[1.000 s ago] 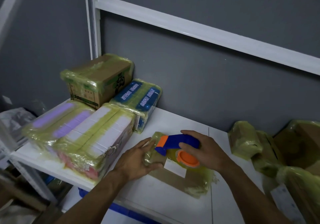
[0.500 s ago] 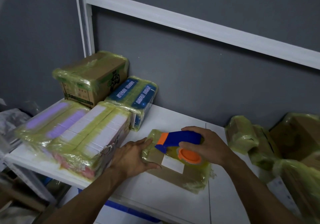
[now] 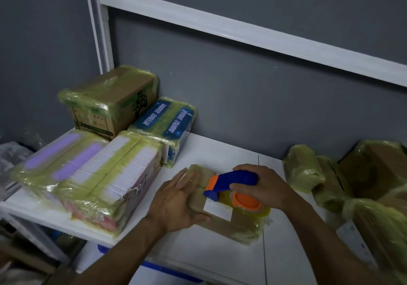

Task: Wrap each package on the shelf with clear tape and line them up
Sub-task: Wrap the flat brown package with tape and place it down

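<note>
Far left on the shelf [image 3: 220, 260] sits a tight block of wrapped pkgs [image 3: 88, 179]. The flat pkg [image 3: 233, 227] we're taping lies mid-shelf, just right of that block, w/ more wrapped boxes [image 3: 308, 172] at far right.

Risks, as we judge them: if our left hand [image 3: 176, 201] eases its press, the tape's pull could drag or spin the light pkg toward the block, so the strip lands skewed. The tape dispenser [image 3: 229, 183] sits over the white label [image 3: 218, 209], so a wrinkled pass may blur it. Tape can also fold on itself & stick before it's laid down.

Fingers next: the left hand's fingers [image 3: 185, 180] lie straight & spread, flat on the pkg's left part, thumb by the near edge, pinning not gripping. Our right hand [image 3: 268, 187] is curled round the dispenser's blue handle, clenched on it, w/ the roll resting on the pkg top.
</note>
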`<control>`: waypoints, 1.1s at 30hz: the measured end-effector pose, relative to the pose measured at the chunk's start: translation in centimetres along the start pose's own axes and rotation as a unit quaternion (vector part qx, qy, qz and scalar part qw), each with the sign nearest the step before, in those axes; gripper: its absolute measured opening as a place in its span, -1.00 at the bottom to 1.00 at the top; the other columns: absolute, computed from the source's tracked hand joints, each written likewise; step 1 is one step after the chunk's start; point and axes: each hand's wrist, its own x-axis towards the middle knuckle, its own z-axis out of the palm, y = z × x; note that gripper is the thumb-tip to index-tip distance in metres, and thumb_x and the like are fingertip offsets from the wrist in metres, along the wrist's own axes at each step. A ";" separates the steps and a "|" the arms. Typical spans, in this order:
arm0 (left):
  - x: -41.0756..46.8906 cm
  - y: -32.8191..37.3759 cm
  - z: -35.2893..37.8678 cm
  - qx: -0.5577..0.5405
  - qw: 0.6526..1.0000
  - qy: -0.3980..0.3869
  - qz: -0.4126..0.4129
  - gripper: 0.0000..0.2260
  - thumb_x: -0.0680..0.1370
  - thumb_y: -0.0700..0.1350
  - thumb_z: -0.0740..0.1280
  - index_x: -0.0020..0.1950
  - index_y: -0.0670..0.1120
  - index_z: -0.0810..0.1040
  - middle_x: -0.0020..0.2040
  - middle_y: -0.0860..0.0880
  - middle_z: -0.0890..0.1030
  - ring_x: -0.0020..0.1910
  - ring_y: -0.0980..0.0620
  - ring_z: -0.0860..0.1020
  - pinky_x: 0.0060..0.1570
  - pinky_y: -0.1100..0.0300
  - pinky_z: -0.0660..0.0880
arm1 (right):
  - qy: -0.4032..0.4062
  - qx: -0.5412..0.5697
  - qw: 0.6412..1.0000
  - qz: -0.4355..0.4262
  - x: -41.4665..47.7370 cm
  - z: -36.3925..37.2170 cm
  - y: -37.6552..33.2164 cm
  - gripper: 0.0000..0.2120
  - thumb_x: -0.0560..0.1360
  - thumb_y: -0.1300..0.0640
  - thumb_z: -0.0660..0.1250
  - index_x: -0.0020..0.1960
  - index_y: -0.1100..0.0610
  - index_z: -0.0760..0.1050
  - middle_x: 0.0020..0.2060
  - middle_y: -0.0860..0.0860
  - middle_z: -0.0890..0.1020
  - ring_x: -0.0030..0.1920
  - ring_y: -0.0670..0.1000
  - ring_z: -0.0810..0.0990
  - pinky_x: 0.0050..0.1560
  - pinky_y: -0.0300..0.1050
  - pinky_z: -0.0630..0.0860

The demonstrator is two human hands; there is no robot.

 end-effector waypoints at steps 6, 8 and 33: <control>0.3 0.2 2.0 0.053 0.998 -0.027 0.019 0.06 0.33 0.66 0.10 0.66 0.06 0.05 0.65 0.15 -0.01 0.61 0.13 -0.13 0.53 -0.02 0.20 | 0.007 0.013 1.000 0.003 -0.2 0.3 0.2 -0.45 0.26 -0.51 0.38 0.21 -0.41 0.46 0.12 -0.39 0.57 0.12 -0.32 0.55 -0.09 -0.43 0.51; 0.7 -0.8 1.5 0.067 0.997 -0.041 0.023 0.05 0.34 0.64 0.11 0.67 0.07 0.03 0.65 0.16 -0.03 0.62 0.13 -0.12 0.55 -0.02 0.15 | 0.001 0.018 1.000 0.002 -0.1 0.5 -0.2 -0.47 0.28 -0.54 0.36 0.21 -0.45 0.43 0.13 -0.39 0.57 0.13 -0.27 0.56 -0.04 -0.39 0.53; 1.6 -3.4 -0.3 -0.031 0.996 -0.083 0.002 0.07 0.27 0.49 0.43 0.65 0.18 0.04 0.59 0.40 -0.15 0.56 0.33 -0.26 0.46 0.08 0.29 | 0.006 -0.002 0.999 0.034 -0.4 -0.4 -1.0 -0.55 0.48 -0.26 0.48 0.32 -0.25 0.46 0.14 -0.31 0.59 0.14 -0.18 0.58 -0.03 -0.38 0.49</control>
